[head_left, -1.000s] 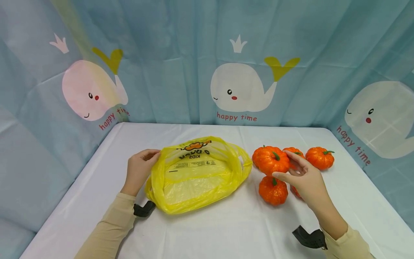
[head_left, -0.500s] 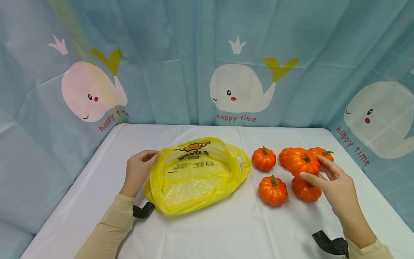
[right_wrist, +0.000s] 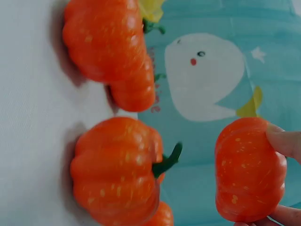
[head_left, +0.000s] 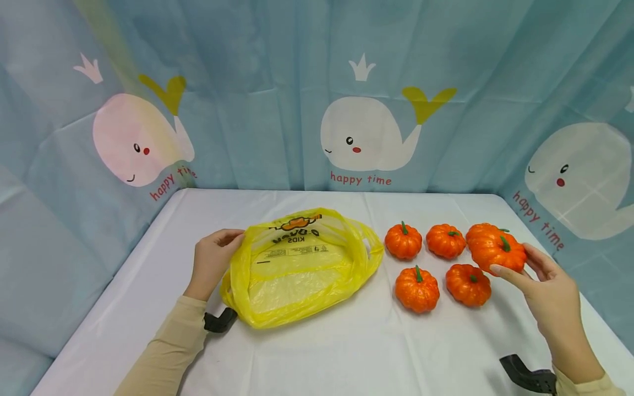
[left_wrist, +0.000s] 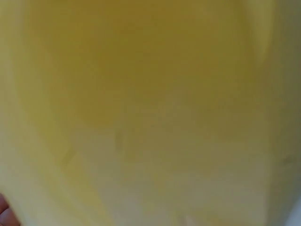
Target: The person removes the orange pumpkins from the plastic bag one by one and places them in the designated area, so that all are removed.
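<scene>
A yellow plastic bag (head_left: 297, 269) lies on the white table (head_left: 322, 352) with its mouth gaping open. My left hand (head_left: 225, 242) grips its left rim; in the left wrist view the yellow bag (left_wrist: 150, 113) fills the picture. My right hand (head_left: 525, 269) pinches a small orange pumpkin (head_left: 497, 253) between thumb and fingers and holds it above the table at the right of the group. In the right wrist view this held pumpkin (right_wrist: 249, 169) hangs clear of the cloth, with a fingertip (right_wrist: 282, 143) on its side.
Several more orange pumpkins lie right of the bag: two in a back row (head_left: 403, 241) (head_left: 446, 241), two in front (head_left: 417, 289) (head_left: 468, 284), and one (head_left: 482, 230) partly behind the held one. A blue whale-print curtain (head_left: 366, 126) closes in the table's back and sides.
My right hand has carried its pumpkin from the left of the group across to the right side. The left hand and the bag have stayed put.
</scene>
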The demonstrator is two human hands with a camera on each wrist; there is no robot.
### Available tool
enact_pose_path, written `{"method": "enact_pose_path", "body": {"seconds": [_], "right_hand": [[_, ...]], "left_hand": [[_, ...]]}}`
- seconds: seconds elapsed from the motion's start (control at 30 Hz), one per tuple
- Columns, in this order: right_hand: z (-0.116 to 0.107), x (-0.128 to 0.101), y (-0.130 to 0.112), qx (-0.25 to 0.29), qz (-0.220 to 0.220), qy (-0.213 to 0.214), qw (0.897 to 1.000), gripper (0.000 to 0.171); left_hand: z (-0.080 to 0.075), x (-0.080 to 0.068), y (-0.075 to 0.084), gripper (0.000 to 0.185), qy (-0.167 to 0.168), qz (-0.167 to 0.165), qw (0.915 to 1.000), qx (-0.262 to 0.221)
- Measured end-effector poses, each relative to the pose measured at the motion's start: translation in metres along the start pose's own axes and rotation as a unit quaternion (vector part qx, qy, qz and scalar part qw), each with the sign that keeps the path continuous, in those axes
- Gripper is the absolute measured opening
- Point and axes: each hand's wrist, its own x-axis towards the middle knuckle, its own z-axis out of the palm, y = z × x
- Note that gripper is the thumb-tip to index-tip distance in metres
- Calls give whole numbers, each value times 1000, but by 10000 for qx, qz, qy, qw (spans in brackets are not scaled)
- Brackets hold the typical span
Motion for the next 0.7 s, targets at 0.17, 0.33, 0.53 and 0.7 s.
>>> {"method": "enact_pose_path", "body": {"seconds": [0.17, 0.33, 0.53, 0.7], "right_hand": [[-6, 6, 7, -47, 230, 161, 9996, 92], [-11, 13, 14, 81, 456, 340, 9983, 94], [-18, 22, 21, 164, 780, 424, 9959, 92], [-21, 30, 29, 227, 1002, 488, 9935, 88]], "left_hand": [[-1, 0, 1, 33, -10, 6, 10000, -33], [-1, -1, 1, 32, -48, 2, 9999, -107], [0, 0, 1, 33, -70, -15, 9999, -83], [0, 0, 1, 33, -50, -24, 10000, -64]]}}
